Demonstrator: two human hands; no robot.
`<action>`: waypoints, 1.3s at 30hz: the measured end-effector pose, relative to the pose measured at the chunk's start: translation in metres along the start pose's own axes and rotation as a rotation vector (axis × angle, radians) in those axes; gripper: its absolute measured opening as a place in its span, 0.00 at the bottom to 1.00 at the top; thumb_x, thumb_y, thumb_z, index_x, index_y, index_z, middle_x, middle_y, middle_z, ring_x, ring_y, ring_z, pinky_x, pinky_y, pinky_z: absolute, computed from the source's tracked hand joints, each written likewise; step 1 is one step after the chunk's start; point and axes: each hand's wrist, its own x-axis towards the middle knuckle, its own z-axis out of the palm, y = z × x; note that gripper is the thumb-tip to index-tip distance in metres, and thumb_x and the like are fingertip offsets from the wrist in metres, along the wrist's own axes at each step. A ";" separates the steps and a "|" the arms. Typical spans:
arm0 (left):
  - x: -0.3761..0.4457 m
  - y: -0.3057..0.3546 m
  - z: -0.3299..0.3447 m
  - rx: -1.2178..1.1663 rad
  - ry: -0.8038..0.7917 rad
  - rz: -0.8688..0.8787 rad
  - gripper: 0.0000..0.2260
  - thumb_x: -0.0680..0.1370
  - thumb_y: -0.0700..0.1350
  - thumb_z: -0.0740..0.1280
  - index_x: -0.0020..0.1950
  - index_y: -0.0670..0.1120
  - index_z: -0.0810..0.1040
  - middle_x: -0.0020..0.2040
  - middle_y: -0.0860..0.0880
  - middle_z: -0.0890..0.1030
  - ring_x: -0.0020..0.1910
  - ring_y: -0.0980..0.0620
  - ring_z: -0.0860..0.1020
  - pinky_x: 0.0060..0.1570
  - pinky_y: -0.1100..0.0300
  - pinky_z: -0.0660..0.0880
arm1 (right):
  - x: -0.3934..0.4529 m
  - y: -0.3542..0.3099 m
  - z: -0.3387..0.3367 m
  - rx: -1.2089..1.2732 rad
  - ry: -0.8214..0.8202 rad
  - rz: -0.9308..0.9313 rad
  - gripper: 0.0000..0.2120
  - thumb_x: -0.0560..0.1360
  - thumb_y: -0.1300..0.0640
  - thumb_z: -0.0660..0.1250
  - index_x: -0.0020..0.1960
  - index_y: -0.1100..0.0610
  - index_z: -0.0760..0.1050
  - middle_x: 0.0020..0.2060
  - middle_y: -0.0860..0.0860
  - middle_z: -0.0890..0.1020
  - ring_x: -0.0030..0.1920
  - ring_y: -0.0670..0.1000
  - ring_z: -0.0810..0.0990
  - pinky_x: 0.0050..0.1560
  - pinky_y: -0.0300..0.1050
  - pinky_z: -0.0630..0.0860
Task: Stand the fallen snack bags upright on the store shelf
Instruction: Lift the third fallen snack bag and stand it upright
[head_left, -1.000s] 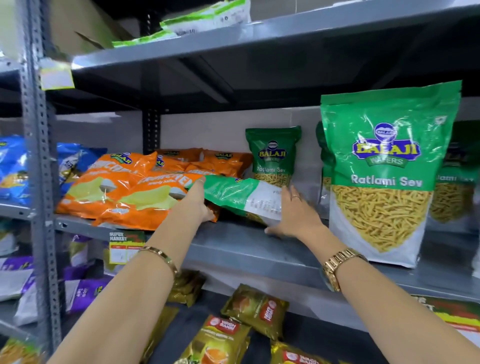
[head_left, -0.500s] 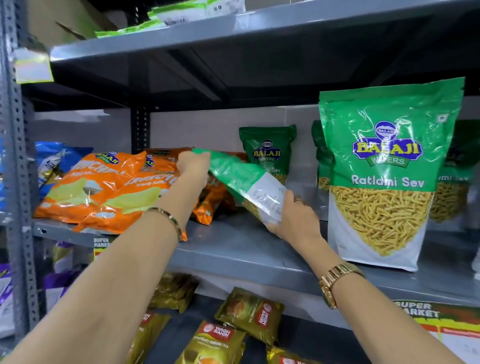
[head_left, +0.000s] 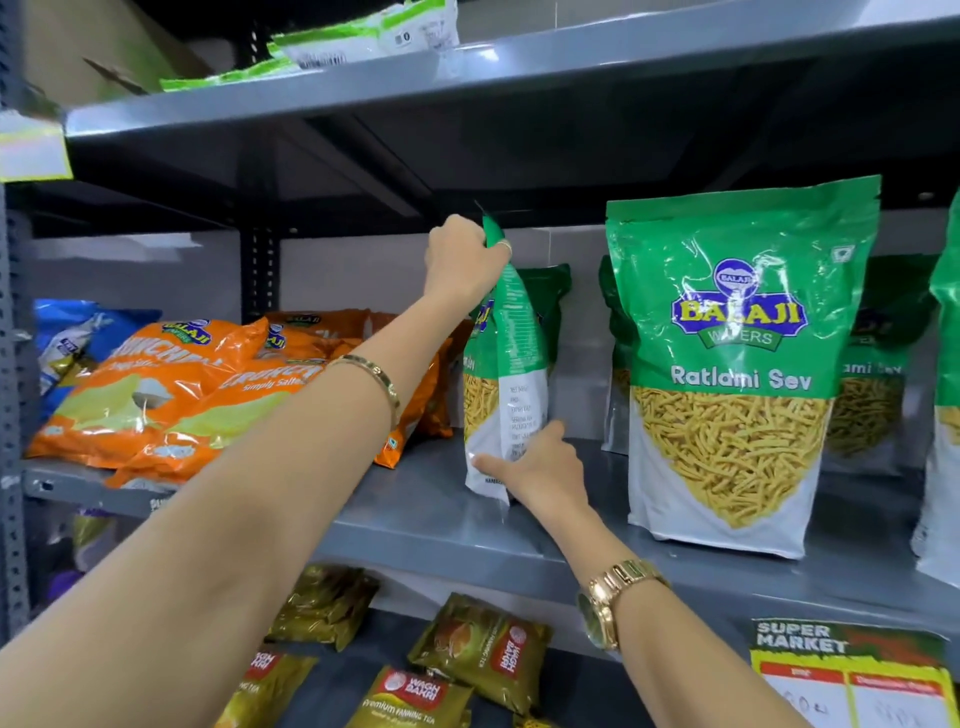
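Note:
A green and white Ratlami Sev bag (head_left: 511, 364) stands nearly upright on the grey middle shelf (head_left: 431, 525), turned edge-on to me. My left hand (head_left: 465, 257) pinches its top seal. My right hand (head_left: 540, 470) presses against its lower right side at the base. A large upright Ratlami Sev bag (head_left: 737, 364) stands to the right, and more green bags stand behind it. Another green bag (head_left: 550, 296) stands behind the one I hold.
Orange Crunchex chip bags (head_left: 156, 395) lie flat in a pile on the left of the same shelf, with blue bags (head_left: 67, 332) further left. Tea packets (head_left: 483, 652) lie on the shelf below. Flat green-and-white bags (head_left: 363, 36) rest on the top shelf.
The green bag went from lying flat, to tilted, to nearly upright. My left hand rose with its top edge while my right hand stayed at its base.

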 end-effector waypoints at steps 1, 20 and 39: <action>0.001 -0.002 0.001 -0.030 0.002 0.006 0.16 0.73 0.45 0.66 0.28 0.40 0.71 0.29 0.47 0.75 0.27 0.53 0.72 0.26 0.61 0.67 | 0.001 0.001 0.000 0.003 0.001 -0.002 0.41 0.63 0.44 0.75 0.65 0.60 0.58 0.62 0.59 0.75 0.62 0.60 0.74 0.56 0.52 0.74; -0.056 -0.123 0.025 -0.624 -0.483 -0.768 0.35 0.68 0.70 0.56 0.65 0.46 0.68 0.62 0.45 0.75 0.60 0.44 0.72 0.64 0.43 0.63 | -0.002 0.002 0.003 0.032 0.003 -0.025 0.39 0.64 0.43 0.73 0.64 0.58 0.58 0.60 0.57 0.75 0.59 0.59 0.76 0.46 0.46 0.72; -0.086 -0.135 0.038 -0.730 -0.670 -0.667 0.37 0.67 0.70 0.55 0.70 0.50 0.64 0.71 0.47 0.68 0.68 0.46 0.66 0.69 0.44 0.60 | 0.014 0.006 -0.002 0.520 -0.163 0.179 0.28 0.68 0.64 0.69 0.66 0.58 0.66 0.62 0.55 0.77 0.60 0.56 0.75 0.58 0.47 0.72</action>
